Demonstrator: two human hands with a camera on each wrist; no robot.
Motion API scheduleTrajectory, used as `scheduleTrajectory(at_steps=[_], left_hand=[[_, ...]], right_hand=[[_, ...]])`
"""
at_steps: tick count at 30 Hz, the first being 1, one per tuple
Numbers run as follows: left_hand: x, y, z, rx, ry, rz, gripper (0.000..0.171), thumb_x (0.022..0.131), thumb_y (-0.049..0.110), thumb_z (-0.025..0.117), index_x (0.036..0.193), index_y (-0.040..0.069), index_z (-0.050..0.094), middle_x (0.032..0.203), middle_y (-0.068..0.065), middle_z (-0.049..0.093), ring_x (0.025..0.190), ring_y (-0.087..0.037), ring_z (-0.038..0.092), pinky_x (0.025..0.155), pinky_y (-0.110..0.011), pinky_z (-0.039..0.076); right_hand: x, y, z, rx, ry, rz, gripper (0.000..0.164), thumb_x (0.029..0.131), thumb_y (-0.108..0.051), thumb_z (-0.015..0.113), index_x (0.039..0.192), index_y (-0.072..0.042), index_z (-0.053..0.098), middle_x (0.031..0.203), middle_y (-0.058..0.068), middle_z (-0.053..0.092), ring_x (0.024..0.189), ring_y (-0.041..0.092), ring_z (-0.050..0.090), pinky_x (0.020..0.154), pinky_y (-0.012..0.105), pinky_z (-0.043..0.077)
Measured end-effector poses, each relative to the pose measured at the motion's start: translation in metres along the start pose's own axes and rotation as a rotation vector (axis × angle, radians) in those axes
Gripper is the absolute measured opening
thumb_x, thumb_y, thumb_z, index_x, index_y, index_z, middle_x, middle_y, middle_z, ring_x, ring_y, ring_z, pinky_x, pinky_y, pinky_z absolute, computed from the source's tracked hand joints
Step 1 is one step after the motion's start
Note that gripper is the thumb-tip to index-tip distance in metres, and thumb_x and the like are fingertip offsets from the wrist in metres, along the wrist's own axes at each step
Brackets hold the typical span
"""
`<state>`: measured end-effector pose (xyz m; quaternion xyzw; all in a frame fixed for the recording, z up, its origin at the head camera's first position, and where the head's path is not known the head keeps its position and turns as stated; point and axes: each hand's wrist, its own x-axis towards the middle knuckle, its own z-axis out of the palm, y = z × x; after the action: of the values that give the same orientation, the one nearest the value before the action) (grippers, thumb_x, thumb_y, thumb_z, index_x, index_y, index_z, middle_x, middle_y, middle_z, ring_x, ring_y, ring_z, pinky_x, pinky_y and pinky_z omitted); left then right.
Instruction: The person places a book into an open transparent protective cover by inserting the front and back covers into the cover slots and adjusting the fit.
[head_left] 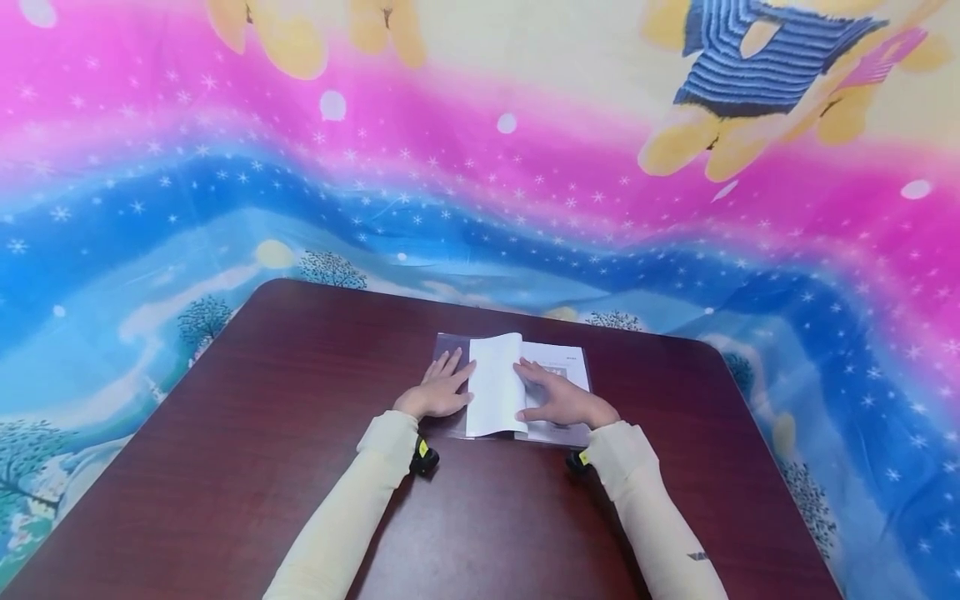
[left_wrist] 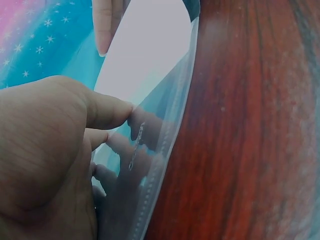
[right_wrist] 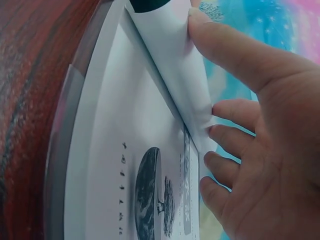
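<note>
Touching white paper [head_left: 495, 387], the right hand [head_left: 564, 402] partly hides a printed page [head_left: 573, 367].

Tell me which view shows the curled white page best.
The head view: the curled white page shows nearly whole, between the left hand and the right hand. The left wrist view shows only part, cropped at the top; the right wrist view shows its curled edge close up.

Screened-off indoor nook: cartoon drape [head_left: 465, 225] around table [head_left: 262, 417]
</note>
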<state>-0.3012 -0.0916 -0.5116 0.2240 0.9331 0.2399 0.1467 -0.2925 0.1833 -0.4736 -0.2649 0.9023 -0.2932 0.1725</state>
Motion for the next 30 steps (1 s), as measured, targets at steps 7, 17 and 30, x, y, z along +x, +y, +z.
scheduleTrajectory(at_steps=[7, 17, 30], left_hand=[[0.0021, 0.0000, -0.0010, -0.003, 0.015, 0.004, 0.066, 0.105, 0.033, 0.046, 0.163, 0.013, 0.023, 0.171, -0.019, 0.000, 0.157, -0.039, -0.003, 0.127, -0.054, 0.003], [0.0048, -0.0023, 0.0036, -0.020, -0.010, -0.024, 0.068, 0.105, 0.037, 0.043, 0.164, 0.016, 0.018, 0.171, -0.014, -0.006, 0.157, -0.035, -0.009, 0.127, -0.051, -0.002], [0.0052, -0.0044, 0.0038, -0.031, -0.007, -0.027, 0.068, 0.105, 0.035, 0.044, 0.164, 0.015, 0.018, 0.171, -0.015, -0.005, 0.157, -0.036, -0.009, 0.127, -0.051, -0.003]], right_hand=[[0.0010, -0.0003, 0.0019, -0.020, 0.021, -0.013, 0.092, 0.087, -0.029, 0.082, 0.160, -0.006, 0.031, 0.169, 0.016, 0.018, 0.156, 0.039, 0.012, 0.123, 0.059, 0.019], [0.0019, -0.0010, 0.0056, -0.042, 0.011, 0.004, 0.093, 0.087, -0.031, 0.082, 0.161, -0.009, 0.030, 0.170, 0.014, 0.017, 0.157, 0.037, 0.012, 0.123, 0.058, 0.020], [0.0064, -0.0050, 0.0095, -0.065, 0.008, 0.009, 0.091, 0.087, -0.032, 0.082, 0.160, -0.010, 0.031, 0.170, 0.012, 0.016, 0.157, 0.038, 0.009, 0.122, 0.059, 0.022]])
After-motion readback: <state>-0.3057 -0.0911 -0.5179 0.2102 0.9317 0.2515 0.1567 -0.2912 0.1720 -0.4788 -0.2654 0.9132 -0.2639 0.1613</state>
